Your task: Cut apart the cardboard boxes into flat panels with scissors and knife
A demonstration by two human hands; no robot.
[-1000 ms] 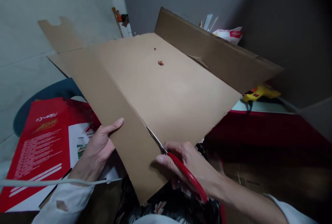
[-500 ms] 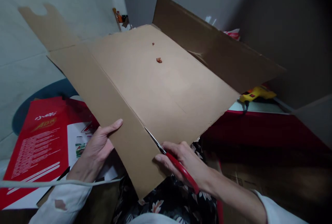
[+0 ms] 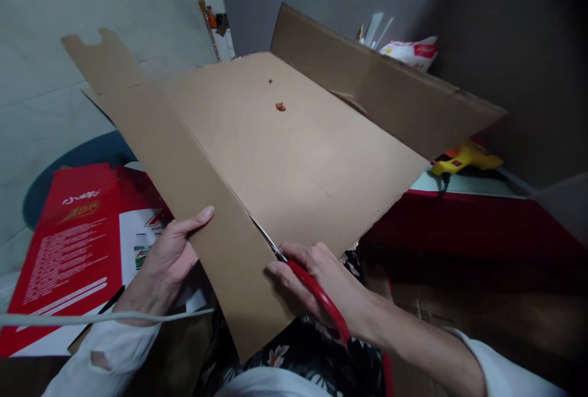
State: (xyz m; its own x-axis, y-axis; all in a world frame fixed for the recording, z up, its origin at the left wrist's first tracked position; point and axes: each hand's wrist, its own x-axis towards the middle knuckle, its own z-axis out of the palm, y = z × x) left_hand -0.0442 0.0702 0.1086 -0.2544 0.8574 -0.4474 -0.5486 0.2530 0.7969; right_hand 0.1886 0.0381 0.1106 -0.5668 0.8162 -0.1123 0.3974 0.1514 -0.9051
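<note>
Above floral-patterned cloth (image 3: 275,357), an unfolded cardboard sheet (image 3: 316,164) lies tilted between the two hands, partway through being cut. Left hand (image 3: 177,250): pinching the outer edge of the long side panel (image 3: 184,164), thumb on the upper face, fingers out of sight beneath. Right hand (image 3: 331,274): closed around the red handles of the scissors (image 3: 324,298), whose visible blade lies along the fold line (image 3: 220,179) between side panel and sheet.

Progress: the near part of the fold, behind the blade tip, appears severed, although the right hand covers much of it. Beyond the tip, the greater length of the fold shows no opening and is judged uncut, so the panel is probably attached toward its far end, where a notched tab (image 3: 101,60) projects. Along the opposite side, a raised flap (image 3: 381,78) stands joined to the sheet.

Surroundings: reddish fragments (image 3: 280,106) on the sheet; a printed red-and-white carton piece (image 3: 68,250) beyond the left hand; a yellow tool (image 3: 468,159) past the raised flap.
</note>
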